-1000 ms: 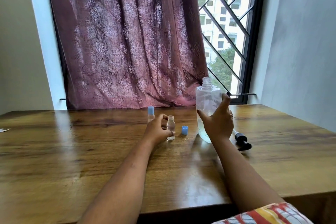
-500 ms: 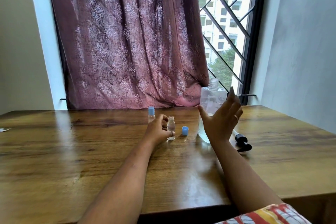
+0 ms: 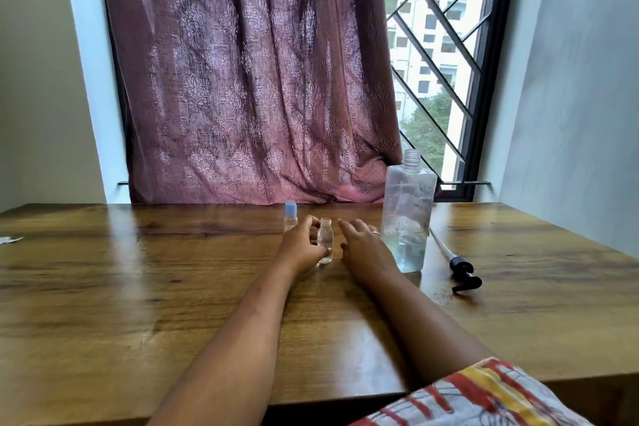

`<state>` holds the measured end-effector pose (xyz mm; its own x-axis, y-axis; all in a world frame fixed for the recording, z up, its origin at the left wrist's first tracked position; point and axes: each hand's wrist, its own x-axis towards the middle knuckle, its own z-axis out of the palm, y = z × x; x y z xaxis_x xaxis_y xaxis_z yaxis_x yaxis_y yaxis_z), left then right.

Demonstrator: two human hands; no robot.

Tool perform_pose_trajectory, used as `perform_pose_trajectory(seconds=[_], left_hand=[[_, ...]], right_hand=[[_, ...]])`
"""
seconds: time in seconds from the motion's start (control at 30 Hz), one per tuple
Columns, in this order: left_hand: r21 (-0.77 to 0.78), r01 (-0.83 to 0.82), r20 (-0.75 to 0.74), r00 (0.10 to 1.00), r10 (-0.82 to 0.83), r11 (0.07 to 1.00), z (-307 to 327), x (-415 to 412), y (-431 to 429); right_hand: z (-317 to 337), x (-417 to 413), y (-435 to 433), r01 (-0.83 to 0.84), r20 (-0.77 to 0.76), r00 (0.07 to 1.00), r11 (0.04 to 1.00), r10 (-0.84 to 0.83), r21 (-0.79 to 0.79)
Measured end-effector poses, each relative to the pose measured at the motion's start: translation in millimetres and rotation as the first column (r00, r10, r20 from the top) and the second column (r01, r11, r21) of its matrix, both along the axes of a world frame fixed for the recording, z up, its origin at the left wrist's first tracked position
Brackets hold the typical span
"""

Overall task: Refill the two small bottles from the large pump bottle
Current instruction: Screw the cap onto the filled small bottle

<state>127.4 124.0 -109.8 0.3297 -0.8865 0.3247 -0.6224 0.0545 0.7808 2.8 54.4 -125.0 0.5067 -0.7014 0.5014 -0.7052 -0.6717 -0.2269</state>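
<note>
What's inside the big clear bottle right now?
The large bottle holds clear liquid in its lower part; above that it looks empty, mouth uncapped. The right hand hides a little of its lower left edge.

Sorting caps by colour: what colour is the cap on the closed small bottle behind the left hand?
The cap is light blue; head view shows it.

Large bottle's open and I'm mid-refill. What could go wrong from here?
1. The large bottle stands uncapped close beside the right hand; a knock could tip it and spill.
2. The open small bottle looks light and is held only by the left hand; it might topple if let go carelessly.
3. The pump lies on the table, so its tube may pick up dirt.
</note>
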Motion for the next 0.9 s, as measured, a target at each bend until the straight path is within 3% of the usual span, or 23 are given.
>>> perform_pose_trajectory(seconds=[0.13, 0.27, 0.37, 0.53, 0.67, 0.73, 0.9], left_hand=[[0.009, -0.007, 0.025, 1.000, 0.007, 1.000, 2, 0, -2], [0.011, -0.002, 0.023, 1.000, 0.001, 1.000, 1, 3, -7], [-0.001, -0.001, 0.004, 1.000, 0.001, 1.000, 0, 5, -12], [-0.003, 0.021, -0.024, 0.999, -0.021, 1.000, -1, 7, -13], [0.008, 0.013, -0.026, 1.000, -0.013, 1.000, 0, 6, -13], [0.011, 0.024, -0.048, 0.999, -0.024, 1.000, -1, 6, -12], [0.013, 0.065, -0.131, 0.989, -0.063, 0.998, -1, 5, -8]], right_hand=[[-2, 3, -3, -0.005, -0.140, 0.990, 0.998, 0.013, 0.057], [9, 9, -9, -0.016, -0.128, 0.991, 0.997, 0.025, 0.071], [18, 13, -13, -0.073, 0.124, 0.990, 0.994, 0.063, 0.082], [30, 8, -10, -0.131, 0.486, 0.871, 0.987, 0.070, 0.093], [36, 8, -2, -0.347, 0.785, 0.616, 0.918, 0.068, 0.193], [35, 11, 5, -0.469, 0.853, 0.514, 0.862, 0.089, 0.193], [30, 13, 4, -0.522, 0.861, 0.489, 0.838, 0.138, 0.162]])
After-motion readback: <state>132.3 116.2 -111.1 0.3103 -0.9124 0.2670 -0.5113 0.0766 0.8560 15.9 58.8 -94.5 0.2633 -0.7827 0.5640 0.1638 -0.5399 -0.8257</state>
